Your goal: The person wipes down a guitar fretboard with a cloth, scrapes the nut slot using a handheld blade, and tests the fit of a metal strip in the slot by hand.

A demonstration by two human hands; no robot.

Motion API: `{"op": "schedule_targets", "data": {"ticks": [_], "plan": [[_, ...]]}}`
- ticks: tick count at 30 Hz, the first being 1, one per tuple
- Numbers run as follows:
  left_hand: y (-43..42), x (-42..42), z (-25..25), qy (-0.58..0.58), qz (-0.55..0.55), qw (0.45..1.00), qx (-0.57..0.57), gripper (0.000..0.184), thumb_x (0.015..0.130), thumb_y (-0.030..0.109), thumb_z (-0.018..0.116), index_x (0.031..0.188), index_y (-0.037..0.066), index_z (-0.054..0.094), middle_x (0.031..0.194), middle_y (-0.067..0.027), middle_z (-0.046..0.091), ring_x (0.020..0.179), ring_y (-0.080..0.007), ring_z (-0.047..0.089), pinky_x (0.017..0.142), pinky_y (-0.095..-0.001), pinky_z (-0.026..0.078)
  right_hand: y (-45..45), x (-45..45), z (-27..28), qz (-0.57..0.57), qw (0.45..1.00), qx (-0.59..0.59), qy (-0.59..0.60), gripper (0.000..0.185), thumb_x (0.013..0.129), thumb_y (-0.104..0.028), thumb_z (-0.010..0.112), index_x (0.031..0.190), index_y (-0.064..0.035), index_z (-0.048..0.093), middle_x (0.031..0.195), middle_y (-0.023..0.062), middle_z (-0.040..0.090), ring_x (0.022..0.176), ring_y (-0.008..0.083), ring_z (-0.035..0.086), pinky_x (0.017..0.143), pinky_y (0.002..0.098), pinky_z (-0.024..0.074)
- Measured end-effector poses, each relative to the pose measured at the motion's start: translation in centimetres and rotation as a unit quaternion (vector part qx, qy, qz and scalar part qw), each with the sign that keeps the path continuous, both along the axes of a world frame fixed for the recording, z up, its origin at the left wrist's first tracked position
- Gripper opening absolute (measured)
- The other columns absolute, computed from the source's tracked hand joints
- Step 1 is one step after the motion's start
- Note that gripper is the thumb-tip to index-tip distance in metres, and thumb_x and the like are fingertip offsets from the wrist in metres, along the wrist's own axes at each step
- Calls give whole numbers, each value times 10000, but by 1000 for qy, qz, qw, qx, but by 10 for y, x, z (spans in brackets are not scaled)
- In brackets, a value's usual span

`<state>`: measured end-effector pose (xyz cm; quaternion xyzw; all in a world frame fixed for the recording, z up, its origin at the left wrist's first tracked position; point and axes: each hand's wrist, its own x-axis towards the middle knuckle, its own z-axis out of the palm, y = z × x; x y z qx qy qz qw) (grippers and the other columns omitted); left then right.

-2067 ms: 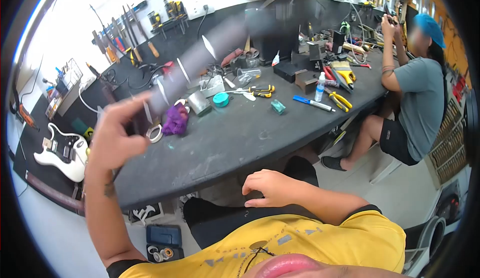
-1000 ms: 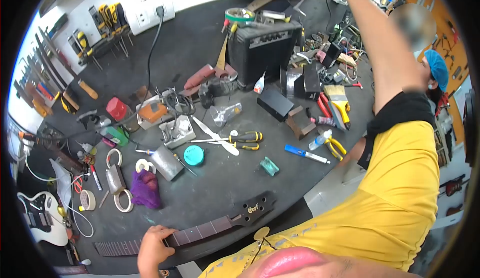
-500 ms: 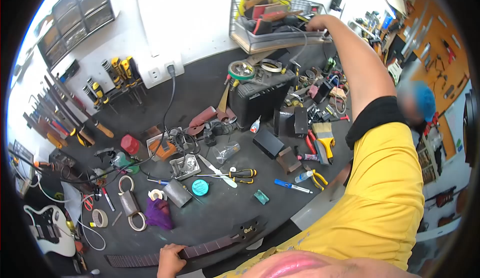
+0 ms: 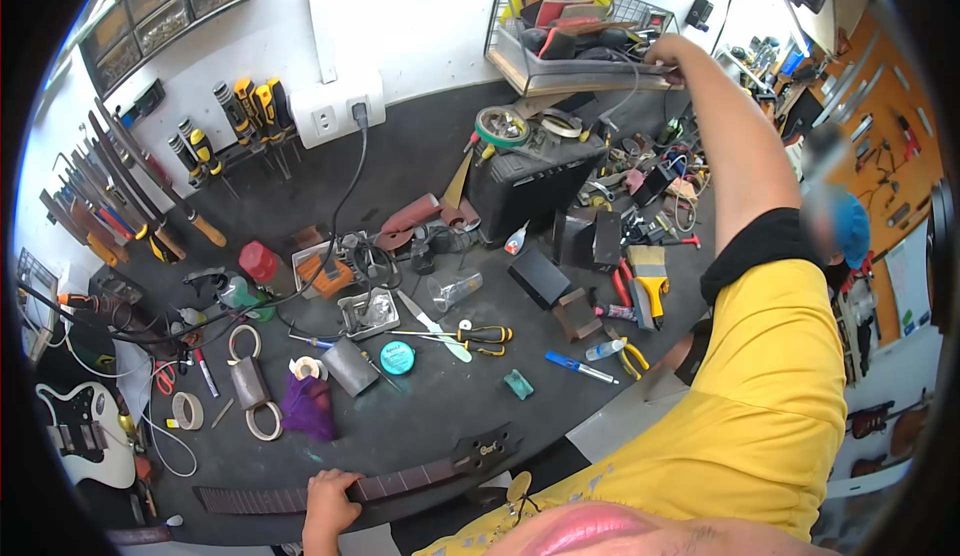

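Head-worn view, down across workbench [image 4: 440, 406]

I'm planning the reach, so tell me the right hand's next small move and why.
Probably pick an item from the wire basket: the right hand is at its right end, its grip unclear, while the left hand holds the guitar neck.

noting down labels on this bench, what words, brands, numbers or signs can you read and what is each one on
"Cort": on the dark headstock of the guitar neck.
Teal round tin: has lettering on its lid, too small to read.
Clear bottle: label too small to read.
Pinkish tube: markings too small to read.
No numbers or signs are legible.
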<state>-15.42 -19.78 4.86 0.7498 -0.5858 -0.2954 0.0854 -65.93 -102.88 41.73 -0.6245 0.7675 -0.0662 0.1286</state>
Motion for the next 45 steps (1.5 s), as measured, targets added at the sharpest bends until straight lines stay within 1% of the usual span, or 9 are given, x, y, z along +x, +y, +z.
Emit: {"op": "schedule_targets", "data": {"ticks": [5,10,20,33,36,37,38,40,45], "plan": [[-5,0,5,1,-14,1000,1,551,626,64,824,1168,148,876,1076,-85,773,1101,-367,692,986,-473,500,56,-20,30,3,973,-89,-212,360,881,-237,896,1206,-101,823,1367,175,752,1042,308,817,806,425,741],[-6,-6,10,-9,-31,999,-22,533,623,72,810,1152,111,858,1070,-118,765,1087,-381,678,997,-482,495,130,-67,12,245,884,-104,-383,458,969,-239,873,1374,-93,715,1276,76,722,1119,207,718,1082,346,622],[25,-18,-38,-129,-57,956,-256,632,632,87,768,1263,56,766,1041,-163,700,1042,-411,649,958,-491,490,515,22,-181,556,667,-142,-476,506,893,23,869,1356,-13,669,1566,284,651,1365,314,718,1203,450,592],[42,-30,-74,-233,-6,889,-395,516,735,133,867,1242,91,786,1128,-101,776,1109,-354,715,962,-485,539,664,38,-315,387,426,70,-815,332,942,-12,831,1231,17,670,1531,276,650,1260,276,763,1129,392,641],[39,-27,-75,-255,-9,890,-379,494,758,152,879,1239,87,789,1149,-106,788,1119,-359,723,972,-490,552,650,41,-357,383,676,-147,-612,256,950,6,811,1179,25,699,1483,224,692,1180,235,763,1061,373,630],[39,-28,-75,-262,-7,883,-388,493,757,151,876,1239,90,791,1145,-107,791,1112,-358,727,965,-489,556,651,37,-372,383,800,-251,-389,202,938,24,790,1129,17,723,1415,136,740,1120,159,741,1017,337,606],[39,-28,-76,-267,-8,878,-398,492,756,149,874,1238,93,794,1142,-108,794,1105,-358,730,958,-488,560,655,33,-388,351,852,-275,-276,238,867,-58,827,1091,-5,768,1359,121,793,1003,260,787,983,381,626],[39,-31,-76,-264,-5,877,-401,489,753,144,866,1235,104,798,1126,-102,800,1090,-350,738,946,-488,567,643,15,-434,391,905,-156,-66,270,872,-110,833,1115,-7,778,1408,140,785,1082,361,774,1048,454,611],[34,-31,-76,-255,22,902,-347,556,748,81,844,1301,121,797,1229,-120,820,1180,-364,742,1041,-477,576,652,-19,-454,381,877,-199,-216,620,890,-133,874,1491,-114,724,1725,192,566,1399,350,699,1202,449,549]]}}
